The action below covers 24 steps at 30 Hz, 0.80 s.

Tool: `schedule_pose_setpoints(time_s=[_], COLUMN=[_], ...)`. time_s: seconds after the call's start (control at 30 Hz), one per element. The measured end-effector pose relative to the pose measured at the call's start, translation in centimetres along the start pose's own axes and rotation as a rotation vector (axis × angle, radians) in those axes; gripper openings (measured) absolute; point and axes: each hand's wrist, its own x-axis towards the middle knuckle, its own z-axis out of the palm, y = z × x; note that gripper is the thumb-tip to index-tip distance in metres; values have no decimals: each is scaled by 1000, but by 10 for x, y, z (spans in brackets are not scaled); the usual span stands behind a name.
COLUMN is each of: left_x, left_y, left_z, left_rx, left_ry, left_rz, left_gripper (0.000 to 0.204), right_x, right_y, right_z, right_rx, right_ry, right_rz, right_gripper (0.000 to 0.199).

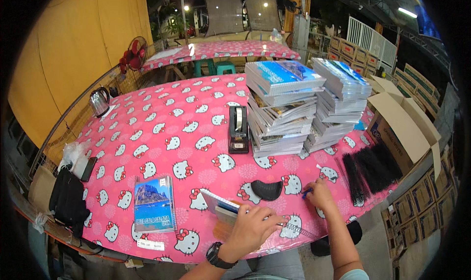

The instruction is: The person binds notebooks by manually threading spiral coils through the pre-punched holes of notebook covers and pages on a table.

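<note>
Tilted blue-covered notebook [219, 205] at table's near edge, black spiral [294, 227] alongside.

Your left hand [251, 229], a dark watch on its wrist, rests on a spiral notebook [222, 207] tilted up off the pink cat-print tablecloth [162, 133]. A black spiral coil [293, 227] pokes out just right of that hand. Your right hand [320, 194] presses down beyond it, fingers closed around a small blue object [306, 193]. Between and just ahead of both hands lies a curved black piece [267, 189]. Left of your left hand lies a closed notebook with a coastal cover [154, 203]. Well ahead stand a tape dispenser [238, 130] and two notebook stacks [284, 108]; loose black coils [370, 168] lie right of your right hand.
</note>
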Motion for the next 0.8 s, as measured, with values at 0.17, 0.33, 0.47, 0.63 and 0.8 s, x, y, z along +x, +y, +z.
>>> schedule_pose_setpoints(time_s=[0.17,0.33,0.47,0.63,0.8], left_x=[0,13,14,14,17], left_y=[-2,10,18,19,16], left_z=[-3,-4,-14,-9,-6], left_rx=[110,144,29,144,53], left_ry=[-47,-161,-145,-159,-113], left_rz=[-29,-23,-63,-121,-81], left_gripper=[16,29,22,16,16], right_x=[25,35,39,4,-9], right_y=[-84,-58,-52,-65,-68], right_z=[32,59,54,39,22], right_rx=[240,330,266,176,60], right_ry=[20,142,33,-51,-220], right_rz=[93,-92,-114,-214,-290], right_gripper=[43,40,46,63,78])
